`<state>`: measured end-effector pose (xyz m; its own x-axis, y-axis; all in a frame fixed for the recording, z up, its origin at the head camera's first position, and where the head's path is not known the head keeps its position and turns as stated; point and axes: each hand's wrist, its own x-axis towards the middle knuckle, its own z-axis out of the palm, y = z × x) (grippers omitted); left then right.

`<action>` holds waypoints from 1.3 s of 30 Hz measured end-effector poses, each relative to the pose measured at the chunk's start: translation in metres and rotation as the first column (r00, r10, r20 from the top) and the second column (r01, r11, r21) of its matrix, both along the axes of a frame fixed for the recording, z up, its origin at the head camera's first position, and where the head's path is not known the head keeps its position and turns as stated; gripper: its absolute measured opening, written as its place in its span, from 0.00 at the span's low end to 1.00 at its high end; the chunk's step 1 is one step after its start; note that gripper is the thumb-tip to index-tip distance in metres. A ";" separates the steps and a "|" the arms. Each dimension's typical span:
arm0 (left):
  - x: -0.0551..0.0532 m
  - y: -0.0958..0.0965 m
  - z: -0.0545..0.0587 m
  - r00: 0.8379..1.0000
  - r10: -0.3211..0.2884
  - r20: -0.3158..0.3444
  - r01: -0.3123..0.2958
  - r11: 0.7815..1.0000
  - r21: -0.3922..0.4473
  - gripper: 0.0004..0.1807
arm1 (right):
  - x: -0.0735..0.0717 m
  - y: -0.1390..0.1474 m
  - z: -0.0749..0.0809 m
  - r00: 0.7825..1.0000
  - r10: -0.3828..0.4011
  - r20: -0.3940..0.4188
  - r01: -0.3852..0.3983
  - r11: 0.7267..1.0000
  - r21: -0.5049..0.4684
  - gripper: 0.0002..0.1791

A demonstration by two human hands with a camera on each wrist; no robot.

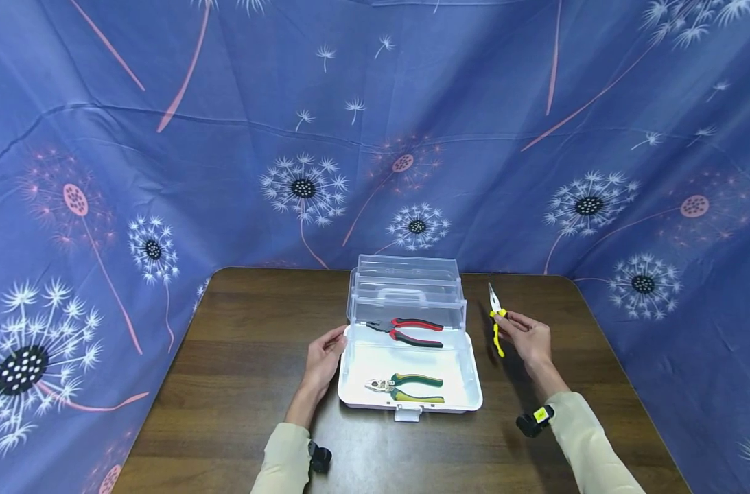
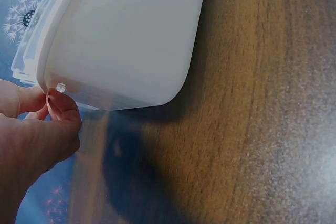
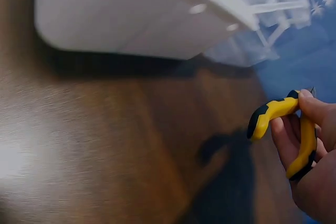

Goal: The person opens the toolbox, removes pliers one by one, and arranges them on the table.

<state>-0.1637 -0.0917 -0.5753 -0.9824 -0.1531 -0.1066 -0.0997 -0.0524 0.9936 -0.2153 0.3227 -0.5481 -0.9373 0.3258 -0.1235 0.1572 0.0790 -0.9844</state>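
A white toolbox [image 1: 362,360] with a raised clear lid [image 1: 405,264] stands on the table. My left hand [image 1: 322,358] pinches the rim at its left rear corner, as the left wrist view shows between thumb and fingers. To the right of the box, my right hand [image 1: 528,337] holds yellow-and-black long-nose pliers [image 1: 497,322] above the table, their jaws pointing away from me. Inside the box, green-and-yellow pliers [image 1: 412,388] lie near the front. Red-and-black pliers [image 1: 412,332] lie at the back, below the lid.
The brown wooden table [image 1: 245,384] extends on both sides of the box. A blue dandelion-print cloth [image 1: 504,171] hangs behind and beside it. A white latch [image 1: 408,413] sticks out from the box's front edge.
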 end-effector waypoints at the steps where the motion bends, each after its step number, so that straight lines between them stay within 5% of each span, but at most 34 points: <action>1: 0.000 0.000 0.000 1.000 0.000 -0.002 0.000 1.000 -0.002 0.17 | 0.002 0.000 -0.005 1.000 -0.003 0.019 0.003 1.000 0.012 0.31; 11: 0.000 0.000 -0.001 1.000 -0.002 -0.005 0.002 1.000 0.001 0.17 | 0.018 -0.003 -0.040 0.986 -0.054 0.159 0.023 0.981 0.191 0.28; 14: 0.001 0.000 0.000 1.000 0.001 -0.001 -0.001 1.000 -0.009 0.18 | 0.020 -0.005 -0.042 0.983 -0.096 0.156 0.037 0.939 0.343 0.27; 19: 0.007 0.001 0.017 1.000 -0.005 0.010 0.005 1.000 -0.020 0.18 | 0.025 -0.005 -0.041 0.986 -0.120 0.115 0.032 0.817 0.576 0.27; 26: 0.016 0.001 0.038 1.000 -0.019 -0.011 0.018 1.000 -0.015 0.18 | 0.029 0.002 -0.036 0.997 -0.003 0.072 -0.045 0.753 0.656 0.21; 34: 0.001 -0.001 0.000 1.000 0.004 -0.001 -0.004 1.000 0.024 0.18 | 0.026 -0.010 -0.006 0.997 0.062 0.036 -0.071 0.752 0.655 0.15; 39: 0.001 0.000 -0.001 1.000 0.008 -0.009 -0.008 1.000 0.021 0.18 | 0.026 -0.022 0.013 0.991 0.131 -0.030 -0.081 0.759 0.646 0.14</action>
